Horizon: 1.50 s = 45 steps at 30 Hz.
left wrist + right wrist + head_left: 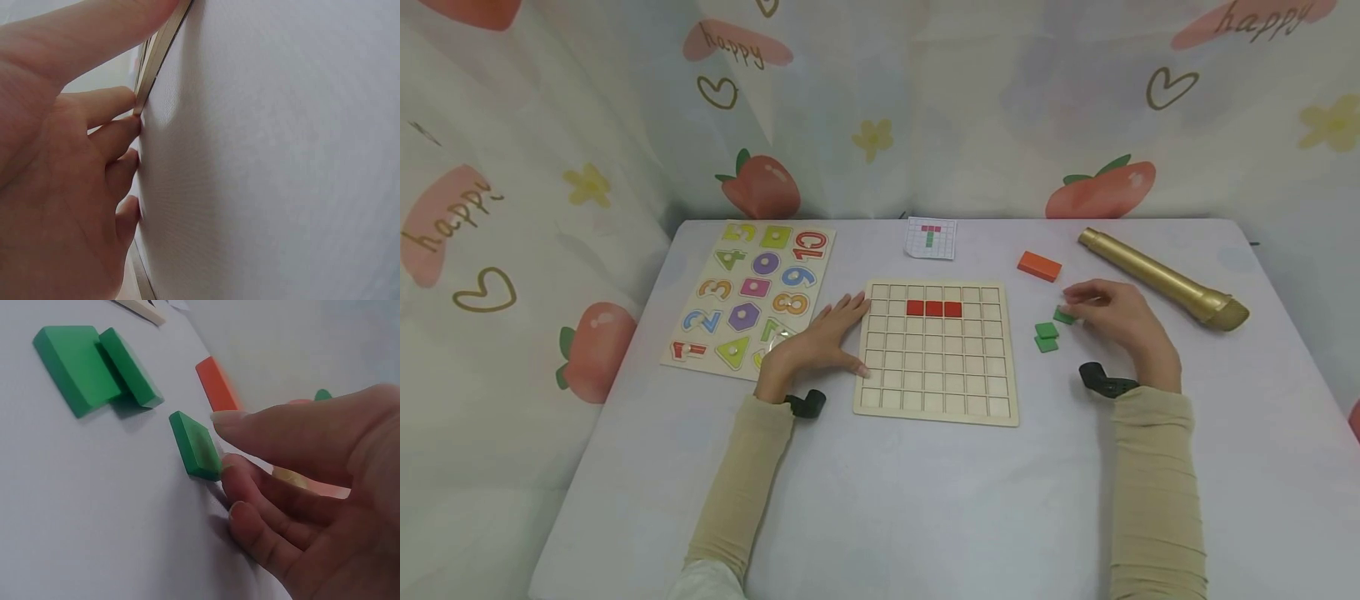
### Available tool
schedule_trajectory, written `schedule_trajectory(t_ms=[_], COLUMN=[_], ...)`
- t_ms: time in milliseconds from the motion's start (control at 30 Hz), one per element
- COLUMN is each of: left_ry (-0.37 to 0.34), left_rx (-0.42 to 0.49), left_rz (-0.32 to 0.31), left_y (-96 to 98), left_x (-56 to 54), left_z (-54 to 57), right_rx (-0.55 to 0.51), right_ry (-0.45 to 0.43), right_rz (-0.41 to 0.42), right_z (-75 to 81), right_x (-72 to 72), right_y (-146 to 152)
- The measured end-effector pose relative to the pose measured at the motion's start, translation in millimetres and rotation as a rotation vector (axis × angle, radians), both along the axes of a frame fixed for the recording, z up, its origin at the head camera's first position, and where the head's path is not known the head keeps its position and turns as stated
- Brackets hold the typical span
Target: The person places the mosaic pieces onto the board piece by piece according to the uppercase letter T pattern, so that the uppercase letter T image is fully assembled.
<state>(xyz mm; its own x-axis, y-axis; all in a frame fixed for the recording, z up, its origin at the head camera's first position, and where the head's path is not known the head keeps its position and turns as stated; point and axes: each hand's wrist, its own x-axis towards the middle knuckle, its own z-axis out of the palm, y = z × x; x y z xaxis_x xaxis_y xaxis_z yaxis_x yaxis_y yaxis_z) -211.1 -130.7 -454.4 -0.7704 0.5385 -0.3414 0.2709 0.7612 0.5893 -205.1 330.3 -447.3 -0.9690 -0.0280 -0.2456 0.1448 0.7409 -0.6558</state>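
1. right hand [1112, 321] is pinching a green tile [195, 445] off the table, right of the grid board [936, 350]. i'd grab its edges before lifting.
2. left hand [820, 342] lies flat, fingers spread, steadying the board's left edge.
3. the pinch is partly hidden in the head view, and the pattern card [931, 237] is too small to read.

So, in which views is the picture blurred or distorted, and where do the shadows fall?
Head view: sharp, even light, table edges bowed by the wide lens. Left wrist view: left hand very close and soft. Right wrist view: green tile sharp with a soft shadow beside it; orange block behind blurred.
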Motion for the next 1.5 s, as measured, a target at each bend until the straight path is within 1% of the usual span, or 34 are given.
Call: schedule_trajectory(t_ms=[267,500,600,767,1067,1167,1267,1367,1500], left_ry=[-0.003,-0.002,-0.004,-0.005,-0.010,-0.008,-0.005,-0.003,-0.002], left_rx=[0.002,0.006,0.008,0.015,0.022,0.026,0.024,0.016,0.010], left_rz=[-0.001,0.001,0.000,-0.001,-0.002,-0.003,-0.005,-0.007,-0.004], left_y=[0.2,-0.1,-0.3,-0.2,0.3,-0.1,-0.4,-0.4,-0.4], left_x=[0.5,1.1,1.1,1.2,0.5,0.3,0.0,-0.1,-0.5], left_z=[1.7,1.9,1.6,2.8,3.5,2.5,1.5,0.5,-0.6], right_rx=[-0.007,0.022,0.045,0.074,0.050,0.047,0.035,-0.002,-0.114], right_ry=[-0.108,-0.121,-0.108,-0.056,-0.001,0.011,0.045,0.084,0.089], right_rz=[0.015,0.047,0.062,0.069,0.072,0.062,0.043,0.027,0.016], right_z=[2.2,3.3,2.3,-0.1,-0.4,1.1,4.1,7.4,8.9], right_x=[3.2,2.8,1.4,-1.1,-2.3,-2.2,-1.4,0.0,0.2], right_y=[1.2,0.0,-1.7,-5.2,-9.0,-11.5,-17.1,-23.2,-29.3])
